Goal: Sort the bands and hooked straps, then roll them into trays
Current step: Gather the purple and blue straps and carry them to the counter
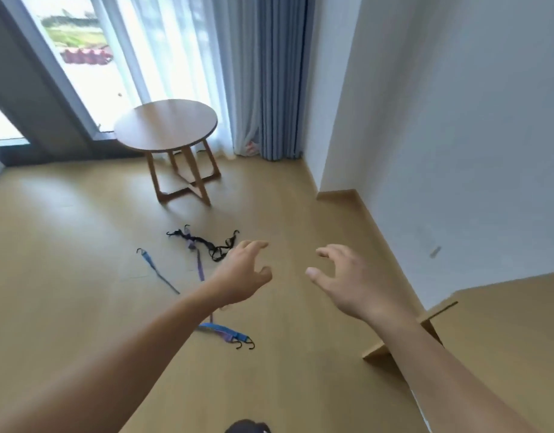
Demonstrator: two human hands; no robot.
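While the left hand point(242, 273) and right hand point(347, 279) hang empty, fingers spread and loosely bent, the hooked straps point(228, 334) lie on the floor point(81, 245) before the round table point(166, 126). Left is nearer the black tangle point(208, 243); the blue strap point(158, 271) runs lengthwise away from the table.

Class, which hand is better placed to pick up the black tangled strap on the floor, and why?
Probably the left hand: it hovers beside the black strap; the right hand is over bare floor, farther off.

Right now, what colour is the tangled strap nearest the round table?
Black; the tangled strap shows best in the head view.
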